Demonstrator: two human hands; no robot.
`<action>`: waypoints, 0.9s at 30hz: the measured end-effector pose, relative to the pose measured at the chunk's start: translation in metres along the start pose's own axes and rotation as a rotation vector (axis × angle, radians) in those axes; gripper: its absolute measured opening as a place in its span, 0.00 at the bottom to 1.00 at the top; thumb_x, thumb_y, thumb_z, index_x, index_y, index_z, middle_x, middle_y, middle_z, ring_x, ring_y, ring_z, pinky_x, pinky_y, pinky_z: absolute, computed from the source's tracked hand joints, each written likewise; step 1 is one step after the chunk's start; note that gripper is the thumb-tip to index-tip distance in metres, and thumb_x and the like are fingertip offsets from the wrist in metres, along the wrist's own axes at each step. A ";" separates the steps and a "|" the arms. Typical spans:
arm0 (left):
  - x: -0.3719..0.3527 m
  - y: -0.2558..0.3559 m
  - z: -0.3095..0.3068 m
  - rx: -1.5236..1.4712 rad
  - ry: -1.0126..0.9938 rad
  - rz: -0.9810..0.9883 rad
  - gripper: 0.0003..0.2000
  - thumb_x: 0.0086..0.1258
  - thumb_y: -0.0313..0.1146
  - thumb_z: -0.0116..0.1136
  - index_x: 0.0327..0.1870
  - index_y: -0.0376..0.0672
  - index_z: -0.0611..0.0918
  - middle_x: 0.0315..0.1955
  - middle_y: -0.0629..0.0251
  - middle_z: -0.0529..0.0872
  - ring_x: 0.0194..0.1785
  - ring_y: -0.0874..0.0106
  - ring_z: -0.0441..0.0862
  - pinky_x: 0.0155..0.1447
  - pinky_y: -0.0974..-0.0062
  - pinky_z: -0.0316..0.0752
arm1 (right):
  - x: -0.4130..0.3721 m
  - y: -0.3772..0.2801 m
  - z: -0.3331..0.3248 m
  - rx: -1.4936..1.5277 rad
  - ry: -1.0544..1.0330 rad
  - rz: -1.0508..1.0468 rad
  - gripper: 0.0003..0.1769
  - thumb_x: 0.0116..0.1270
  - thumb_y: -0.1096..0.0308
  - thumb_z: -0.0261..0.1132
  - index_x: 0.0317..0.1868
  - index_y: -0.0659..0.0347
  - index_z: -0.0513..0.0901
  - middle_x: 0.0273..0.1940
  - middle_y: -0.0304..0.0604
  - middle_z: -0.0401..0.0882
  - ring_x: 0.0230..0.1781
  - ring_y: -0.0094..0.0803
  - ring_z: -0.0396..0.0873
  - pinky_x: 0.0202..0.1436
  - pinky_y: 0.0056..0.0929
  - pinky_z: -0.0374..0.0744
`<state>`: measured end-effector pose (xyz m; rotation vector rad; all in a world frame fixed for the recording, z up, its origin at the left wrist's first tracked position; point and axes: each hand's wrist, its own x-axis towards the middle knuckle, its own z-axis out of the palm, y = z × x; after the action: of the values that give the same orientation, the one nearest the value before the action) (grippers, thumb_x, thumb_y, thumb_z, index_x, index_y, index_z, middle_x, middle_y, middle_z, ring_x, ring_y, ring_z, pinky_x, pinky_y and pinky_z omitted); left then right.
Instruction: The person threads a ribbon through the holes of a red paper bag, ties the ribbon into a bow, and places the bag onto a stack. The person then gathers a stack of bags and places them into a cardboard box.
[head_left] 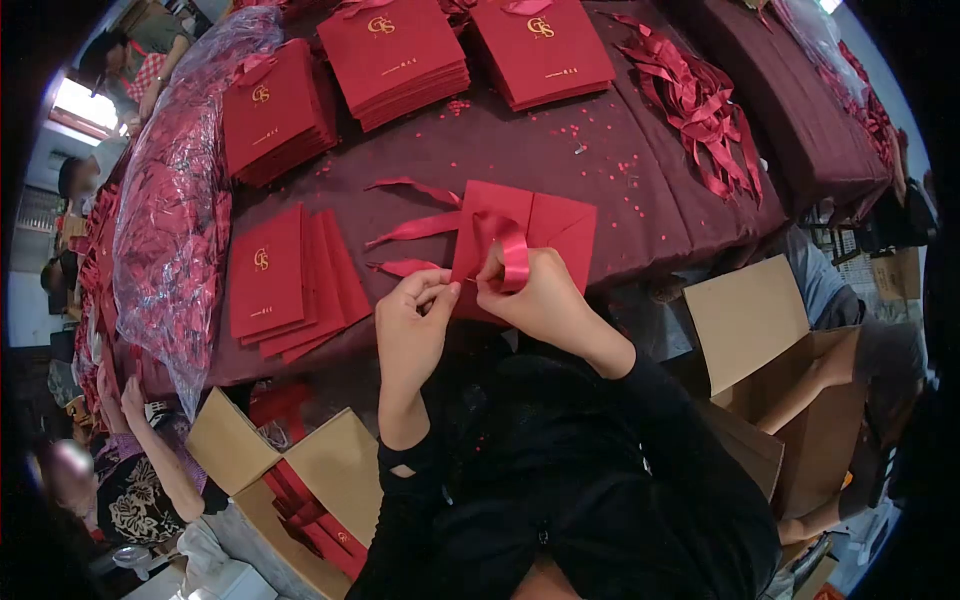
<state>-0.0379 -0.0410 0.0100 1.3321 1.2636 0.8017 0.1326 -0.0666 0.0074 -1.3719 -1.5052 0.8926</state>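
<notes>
Head view, looking down over a long bench (620, 170) covered in dark maroon cloth. A big clear plastic bag (170, 220) stuffed with red ribbon runs down the bench's left edge. Along the far edge sit three stacks of red folders (395, 60) with gold logos, and a smaller fanned pile (285, 275) lies flat at the near left corner. An open cardboard box (330, 470) stands below the near edge on the left and another box (745, 320) on the right. A heap of loose ribbons (700, 110) is spread toward the far right corner. The one being worked on is the red folder (560, 225), lying right at the middle of the near edge, with ribbon tails (415, 228) trailing out to its left. The right hand (545, 295) has its grip closed on a ribbon loop (514, 252) standing up off the folder. The left hand (412, 330) is just beside it, grip pinched together at the folder's lower left corner. Tiny red paper dots (610, 165) are scattered over the cloth.
</notes>
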 end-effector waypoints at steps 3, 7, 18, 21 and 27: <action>0.000 -0.003 0.001 -0.072 -0.005 0.015 0.07 0.67 0.24 0.62 0.43 0.31 0.82 0.32 0.70 0.84 0.38 0.84 0.78 0.41 0.86 0.70 | 0.001 -0.001 -0.002 0.018 -0.039 -0.004 0.07 0.52 0.78 0.68 0.29 0.68 0.77 0.24 0.44 0.78 0.26 0.26 0.78 0.33 0.26 0.76; 0.000 -0.006 0.000 0.012 0.011 0.032 0.07 0.67 0.24 0.62 0.44 0.31 0.82 0.32 0.69 0.84 0.37 0.84 0.77 0.39 0.86 0.70 | 0.000 0.000 0.000 0.062 -0.043 -0.019 0.07 0.51 0.78 0.67 0.29 0.68 0.76 0.24 0.42 0.78 0.26 0.26 0.78 0.33 0.26 0.76; 0.000 -0.014 0.000 0.069 0.035 0.113 0.08 0.66 0.25 0.63 0.42 0.30 0.82 0.33 0.62 0.86 0.38 0.80 0.83 0.40 0.83 0.74 | 0.009 -0.002 0.002 -0.004 -0.042 0.024 0.07 0.51 0.78 0.66 0.29 0.67 0.76 0.26 0.44 0.79 0.28 0.30 0.80 0.35 0.27 0.77; 0.000 -0.013 -0.004 0.039 0.011 0.072 0.08 0.68 0.23 0.61 0.44 0.29 0.82 0.34 0.67 0.84 0.40 0.81 0.79 0.45 0.84 0.72 | 0.006 0.004 0.002 0.049 -0.012 -0.063 0.07 0.52 0.76 0.68 0.30 0.67 0.77 0.27 0.47 0.80 0.29 0.35 0.81 0.34 0.30 0.77; -0.001 -0.009 0.000 0.014 0.047 0.028 0.09 0.68 0.24 0.61 0.45 0.28 0.82 0.35 0.66 0.84 0.41 0.81 0.79 0.47 0.84 0.73 | 0.001 0.013 -0.002 0.221 -0.040 -0.015 0.07 0.54 0.77 0.68 0.31 0.66 0.77 0.29 0.42 0.80 0.31 0.27 0.80 0.36 0.27 0.77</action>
<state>-0.0402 -0.0433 0.0015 1.3515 1.2921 0.8501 0.1391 -0.0641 -0.0036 -1.1873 -1.3989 1.0497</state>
